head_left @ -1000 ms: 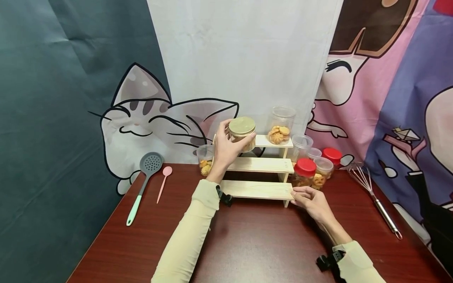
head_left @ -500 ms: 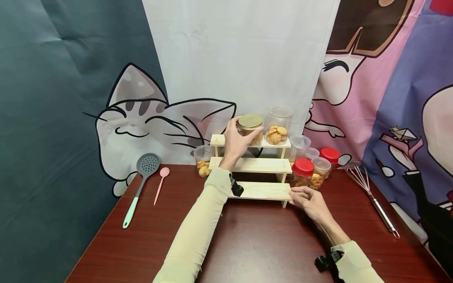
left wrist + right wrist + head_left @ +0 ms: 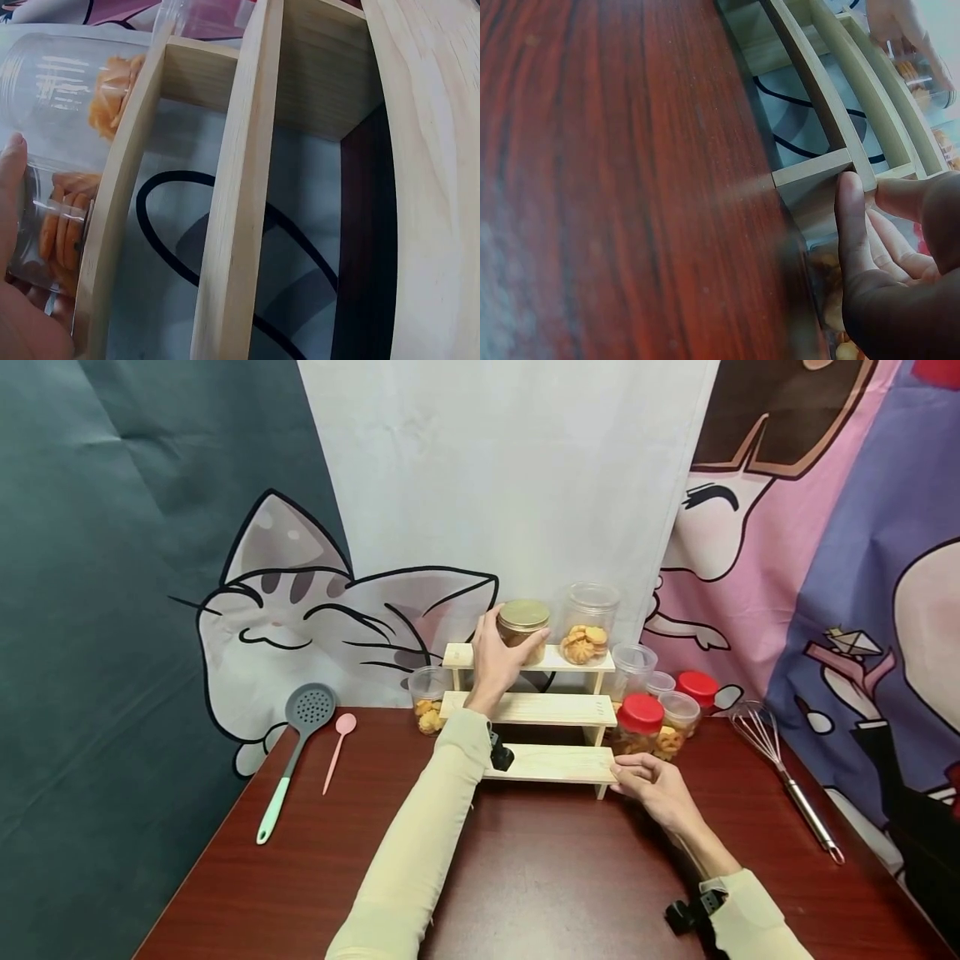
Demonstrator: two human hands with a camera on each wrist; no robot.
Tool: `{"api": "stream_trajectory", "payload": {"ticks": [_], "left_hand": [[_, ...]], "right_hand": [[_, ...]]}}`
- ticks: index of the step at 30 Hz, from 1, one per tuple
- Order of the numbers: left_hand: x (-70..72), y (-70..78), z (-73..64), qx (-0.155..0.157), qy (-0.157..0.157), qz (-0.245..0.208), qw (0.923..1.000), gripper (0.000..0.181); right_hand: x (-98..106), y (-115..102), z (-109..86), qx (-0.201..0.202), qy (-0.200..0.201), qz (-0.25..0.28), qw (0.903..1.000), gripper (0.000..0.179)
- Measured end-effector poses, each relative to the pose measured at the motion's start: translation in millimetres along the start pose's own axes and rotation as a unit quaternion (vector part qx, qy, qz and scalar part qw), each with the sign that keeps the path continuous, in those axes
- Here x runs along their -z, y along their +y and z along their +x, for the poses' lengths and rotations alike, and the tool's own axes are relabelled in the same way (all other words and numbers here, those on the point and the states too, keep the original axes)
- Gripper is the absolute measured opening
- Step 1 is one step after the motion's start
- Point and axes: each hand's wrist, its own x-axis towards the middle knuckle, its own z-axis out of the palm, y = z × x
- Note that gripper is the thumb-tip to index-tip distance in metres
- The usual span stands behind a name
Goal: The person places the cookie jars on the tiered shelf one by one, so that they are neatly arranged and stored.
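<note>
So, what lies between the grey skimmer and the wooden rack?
In the head view: the pink spoon, then a clear cookie tub beside the rack.

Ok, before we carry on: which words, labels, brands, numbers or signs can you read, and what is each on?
No text is readable in any view.
Clear round jar with gold-coloured lid, in the left hand: no lettering visible.
Pale wooden three-tier shelf: tiny marks near the middle board's right end, too small to make out.

Cartoon cloth (image 3: 480,518) hangs behind a red-brown table (image 3: 555,868).
</note>
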Motion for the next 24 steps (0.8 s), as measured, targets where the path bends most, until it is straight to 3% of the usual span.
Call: {"api": "stream_trajectory", "payload": {"ticks": [6,16,24], "left_hand": [[-3.8,-2.0,2.8,0.013,-0.008,0.004,0.9999,0.098],[-0.9,1.0,-3.0,0.007,-0.016,0.025,0.9995,0.101],[13.7,7.8,-1.0,0.01,-0.034,0.007,0.9994,0.116]], "right_hand": [[-1,-1,0.7,-0.005,0.001,0.0,1.0,0.046],[-2,-4,-2.2,-0.006,0.003,-0.011,0.9999,0.046],[-1,-2,-0.7,-0.006,0.003,-0.013,0.9999,0.046]]}}
